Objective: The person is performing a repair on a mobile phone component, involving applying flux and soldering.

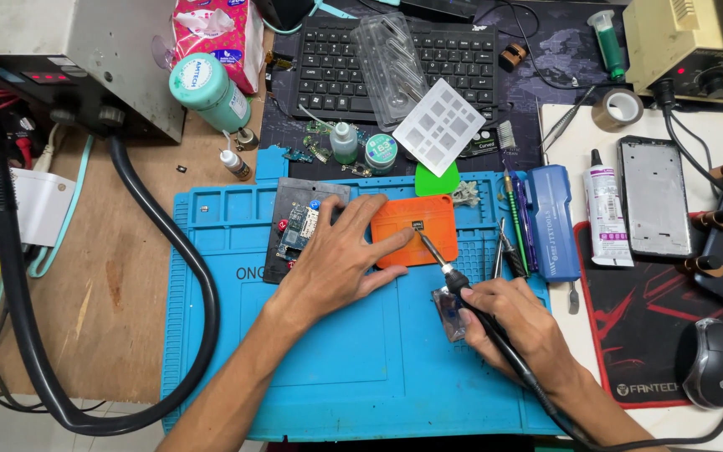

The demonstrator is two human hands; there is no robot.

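Note:
My left hand (pixel 340 255) lies flat on the blue work mat (pixel 336 368), its fingertips pressing the left edge of an orange pad (pixel 428 213). A tiny dark chip (pixel 417 225) sits on that pad. My right hand (pixel 508 322) grips a black soldering iron (pixel 453 276) like a pen, its tip touching the chip. The same hand also holds a small clear packet (pixel 448 308). Just left of my left hand, a small green circuit board (pixel 299 230) is clamped in a dark holder (pixel 294 201).
A thick black hose (pixel 186 268) curves along the mat's left edge. A black keyboard (pixel 336 59), small bottles, a metal stencil (pixel 438 125) and a blue case (pixel 552 222) lie behind. At right are a phone frame (pixel 653 197), glue tube, tape roll and mouse (pixel 715 362).

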